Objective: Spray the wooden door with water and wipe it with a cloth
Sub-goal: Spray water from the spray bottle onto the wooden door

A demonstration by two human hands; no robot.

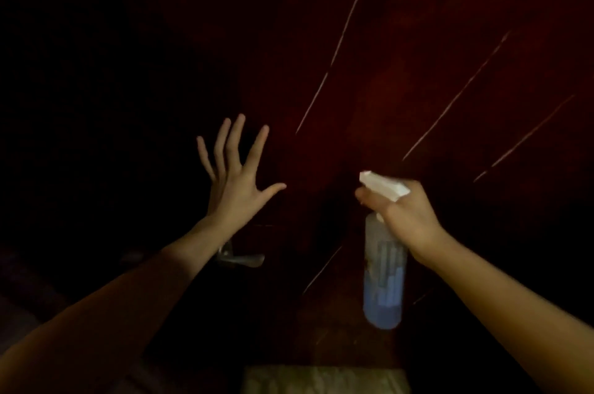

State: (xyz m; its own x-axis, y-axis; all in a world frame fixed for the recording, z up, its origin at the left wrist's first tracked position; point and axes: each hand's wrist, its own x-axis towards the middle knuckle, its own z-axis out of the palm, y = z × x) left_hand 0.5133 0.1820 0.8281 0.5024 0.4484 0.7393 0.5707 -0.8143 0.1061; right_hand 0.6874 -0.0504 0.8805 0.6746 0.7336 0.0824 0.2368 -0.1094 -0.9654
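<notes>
- Head view, very dim: the wooden door point(418, 56) fills the frame straight ahead, its handle point(244, 259) low on the left.
- Left hand point(236, 181) is splayed, fingers straight, holding nothing; whether it touches the door I cannot tell.
- Right hand point(408, 217) grips the spray bottle point(384, 281), a finger round the white trigger.
- Best to square the nozzle to the wood and mist evenly, sparing the handle.

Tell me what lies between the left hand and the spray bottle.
Only bare dark door shows between the left hand and the spray bottle, in the head view.
</notes>
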